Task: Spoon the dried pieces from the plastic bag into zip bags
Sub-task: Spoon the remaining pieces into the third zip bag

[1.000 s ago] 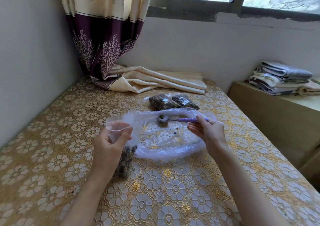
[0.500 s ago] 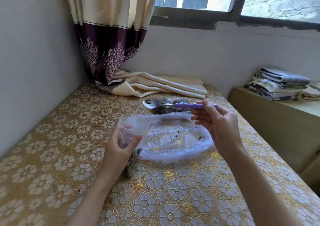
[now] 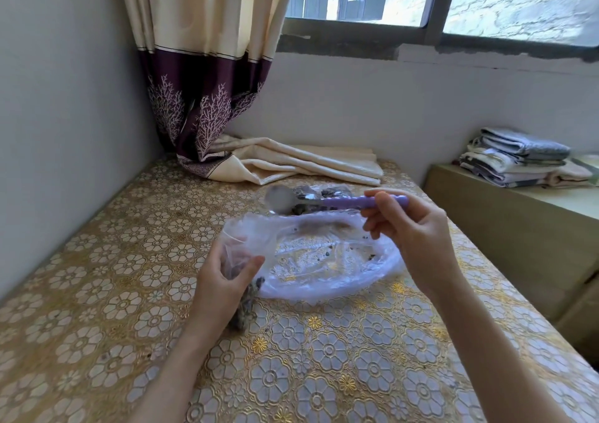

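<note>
- Right hand (image 3: 418,241): pinching purple-handled spoon (image 3: 327,200), held level above plastic bag (image 3: 330,260); bowl blurred, seemingly empty.
- Left hand (image 3: 223,283): gripping part-filled zip bag (image 3: 243,302), mouth open, beside plastic bag.
- Plastic bag: flat on table (image 3: 97,293), few dried pieces (image 3: 328,254) remaining.

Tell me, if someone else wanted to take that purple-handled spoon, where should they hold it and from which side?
Probably by the purple handle of the spoon, not the bowl. It lies roughly level, bowl to the left, and the right hand already pinches the handle's far end. The free stretch between fingers and bowl is the part to pinch, coming from above.
</note>
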Tool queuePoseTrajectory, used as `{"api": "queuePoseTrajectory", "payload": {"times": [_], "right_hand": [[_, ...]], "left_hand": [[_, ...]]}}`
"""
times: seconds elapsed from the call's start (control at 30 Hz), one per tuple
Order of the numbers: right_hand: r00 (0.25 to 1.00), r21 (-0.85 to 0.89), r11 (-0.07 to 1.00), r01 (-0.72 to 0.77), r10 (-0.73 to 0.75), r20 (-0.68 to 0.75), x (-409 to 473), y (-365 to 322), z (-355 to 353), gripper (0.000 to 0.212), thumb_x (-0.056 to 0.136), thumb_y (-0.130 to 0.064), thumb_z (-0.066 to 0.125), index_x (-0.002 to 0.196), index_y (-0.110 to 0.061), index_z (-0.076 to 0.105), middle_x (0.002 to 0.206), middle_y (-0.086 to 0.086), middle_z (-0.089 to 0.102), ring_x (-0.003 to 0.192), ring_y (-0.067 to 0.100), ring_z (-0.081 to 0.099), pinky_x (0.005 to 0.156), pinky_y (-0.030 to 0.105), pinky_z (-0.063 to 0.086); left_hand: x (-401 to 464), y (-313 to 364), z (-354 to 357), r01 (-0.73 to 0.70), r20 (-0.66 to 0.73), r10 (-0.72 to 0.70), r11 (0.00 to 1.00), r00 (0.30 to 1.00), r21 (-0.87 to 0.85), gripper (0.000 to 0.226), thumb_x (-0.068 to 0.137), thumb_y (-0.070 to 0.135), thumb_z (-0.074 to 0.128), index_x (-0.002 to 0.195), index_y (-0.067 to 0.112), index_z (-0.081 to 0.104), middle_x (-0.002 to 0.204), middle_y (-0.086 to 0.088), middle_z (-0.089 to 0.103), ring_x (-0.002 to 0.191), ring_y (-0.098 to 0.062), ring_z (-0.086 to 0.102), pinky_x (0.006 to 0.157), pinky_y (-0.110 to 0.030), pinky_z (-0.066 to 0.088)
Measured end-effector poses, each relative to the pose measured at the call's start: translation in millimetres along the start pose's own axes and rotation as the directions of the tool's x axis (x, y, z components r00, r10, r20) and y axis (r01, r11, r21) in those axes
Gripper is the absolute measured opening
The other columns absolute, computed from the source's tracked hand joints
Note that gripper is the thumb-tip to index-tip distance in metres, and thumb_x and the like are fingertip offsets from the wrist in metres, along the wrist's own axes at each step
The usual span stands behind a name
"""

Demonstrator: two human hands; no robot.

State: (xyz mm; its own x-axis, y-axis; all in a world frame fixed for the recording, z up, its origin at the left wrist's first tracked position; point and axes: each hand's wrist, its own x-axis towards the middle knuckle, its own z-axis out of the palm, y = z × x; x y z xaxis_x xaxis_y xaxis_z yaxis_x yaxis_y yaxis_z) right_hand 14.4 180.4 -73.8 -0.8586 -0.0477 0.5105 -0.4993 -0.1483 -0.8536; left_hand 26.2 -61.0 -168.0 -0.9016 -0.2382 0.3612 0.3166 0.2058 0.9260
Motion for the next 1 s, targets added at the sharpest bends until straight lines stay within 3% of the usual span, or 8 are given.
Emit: {"api": "queuePoseTrajectory", "payload": {"times": [0.07,0.2,0.27,0.4,0.5,0.63,0.8,1.0], "right_hand": [[0.990,0.007,1.000,-0.023,0.024,-0.141,-2,8,-13,0.024,0.083,-0.025,0.058,0.087,-0.004,0.067,0.066,0.005,0.068,0.056,0.015,0.062,0.052,0.020,0.050],[0.941,-0.150,0.981,-0.125,0.069,-0.332,-12,33,-41,0.027,0.089,-0.028,0.058,0.080,-0.004,0.065,0.061,0.005,0.066,0.051,0.013,0.060,0.046,0.020,0.048],[0.934,-0.218,0.961,-0.172,0.088,-0.347,-14,41,-51,0.029,0.091,-0.028,0.056,0.081,-0.002,0.065,0.064,0.008,0.065,0.051,0.012,0.060,0.047,0.019,0.048],[0.935,-0.240,0.945,-0.224,0.139,-0.325,-9,46,-57,0.022,0.090,-0.022,0.058,0.077,-0.005,0.065,0.063,0.007,0.065,0.052,0.010,0.059,0.047,0.017,0.046],[0.923,-0.188,0.952,-0.243,0.167,-0.348,-14,51,-53,0.018,0.088,-0.018,0.062,0.077,-0.005,0.065,0.060,0.004,0.064,0.050,0.009,0.058,0.045,0.017,0.046],[0.883,-0.222,0.942,-0.252,0.130,-0.450,-35,60,-48,0.025,0.090,-0.026,0.060,0.074,-0.006,0.061,0.056,0.005,0.062,0.046,0.012,0.056,0.041,0.018,0.043],[0.852,-0.427,0.879,-0.211,-0.049,-0.522,-47,51,-55,0.038,0.092,-0.041,0.049,0.076,-0.007,0.056,0.056,0.003,0.062,0.041,0.009,0.056,0.044,0.019,0.046],[0.846,-0.713,0.697,-0.076,-0.333,-0.417,-53,37,-57,0.043,0.092,-0.049,0.044,0.073,-0.012,0.052,0.055,0.007,0.060,0.044,0.019,0.057,0.048,0.028,0.046]], "left_hand": [[-1,-1,-1,0.000,0.005,0.000,1.000,1.000,0.006,0.033,0.074,0.037,0.067,0.102,0.026,0.054,0.091,-0.028,0.059,0.085,-0.026,0.064,0.077,-0.003,0.044],[-5,1,3,-0.015,0.016,0.015,1.000,1.000,0.023,0.021,0.074,0.034,0.065,0.089,0.025,0.053,0.079,0.010,0.067,0.078,0.012,0.062,0.062,-0.002,0.044],[-7,1,6,-0.037,0.012,0.036,0.995,0.999,0.093,0.017,0.080,0.025,0.066,0.080,0.025,0.049,0.062,0.019,0.064,0.067,0.016,0.060,0.050,-0.002,0.041],[-8,3,5,-0.069,0.058,0.058,0.976,0.997,0.208,0.019,0.082,0.035,0.062,0.085,0.023,0.049,0.067,0.005,0.064,0.046,0.002,0.054,0.040,-0.017,0.042],[-8,1,3,-0.081,0.094,0.058,0.961,0.994,0.264,0.042,0.077,0.049,0.059,0.085,0.010,0.046,0.055,-0.005,0.044,0.040,-0.008,0.034,0.037,-0.021,0.032],[-7,0,3,-0.073,0.157,0.018,0.933,0.987,0.352,0.033,0.081,0.044,0.060,0.088,0.015,0.046,0.067,-0.021,0.056,0.073,-0.035,0.063,0.050,-0.043,0.043],[-11,5,5,-0.169,0.210,0.080,0.876,0.974,0.452,0.021,0.079,0.052,0.053,0.081,0.034,0.043,0.049,0.005,0.049,0.057,-0.008,0.065,0.042,-0.025,0.038],[-17,11,15,-0.307,0.303,0.164,0.796,0.939,0.522,0.016,0.085,0.032,0.063,0.093,0.019,0.059,0.044,0.029,0.049,0.039,0.012,0.047,0.035,-0.008,0.029]]}}
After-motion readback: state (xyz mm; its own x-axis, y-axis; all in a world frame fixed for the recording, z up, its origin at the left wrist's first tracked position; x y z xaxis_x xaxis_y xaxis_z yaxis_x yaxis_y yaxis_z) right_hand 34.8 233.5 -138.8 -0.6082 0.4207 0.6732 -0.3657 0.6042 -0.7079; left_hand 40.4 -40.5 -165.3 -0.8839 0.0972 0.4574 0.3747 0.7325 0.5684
